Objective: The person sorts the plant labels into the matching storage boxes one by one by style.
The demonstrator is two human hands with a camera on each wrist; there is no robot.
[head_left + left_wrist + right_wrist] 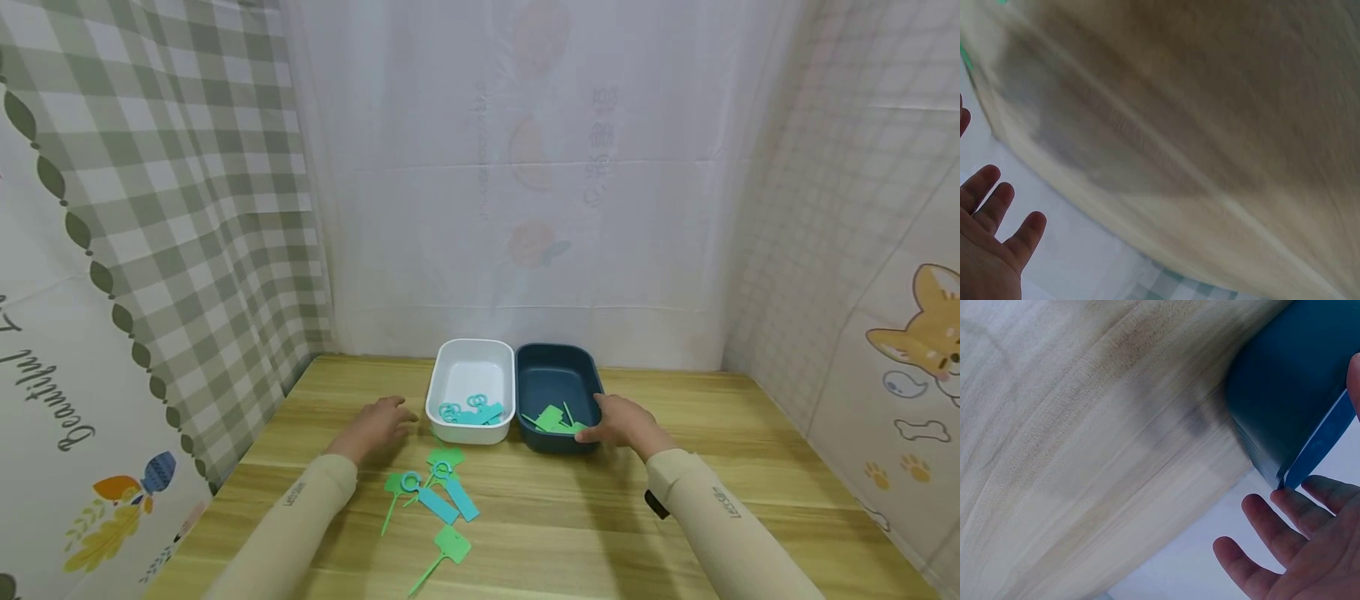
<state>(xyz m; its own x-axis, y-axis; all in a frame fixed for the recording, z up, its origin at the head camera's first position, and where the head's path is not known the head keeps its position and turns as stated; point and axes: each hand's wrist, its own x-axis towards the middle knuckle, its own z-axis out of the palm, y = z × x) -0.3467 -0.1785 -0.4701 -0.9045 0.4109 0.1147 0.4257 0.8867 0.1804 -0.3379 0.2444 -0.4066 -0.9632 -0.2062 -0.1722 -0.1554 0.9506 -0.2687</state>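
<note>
Head view: navy bin lengthwise forward.

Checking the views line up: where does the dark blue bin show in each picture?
Head: right of centre at the far part of the table, the dark blue bin stands just right of the white bin.
Left wrist: not in it.
Right wrist: upper right, cut off by the frame edge.
Shared landmark: the wood-grain tabletop, seen in all three.
</note>
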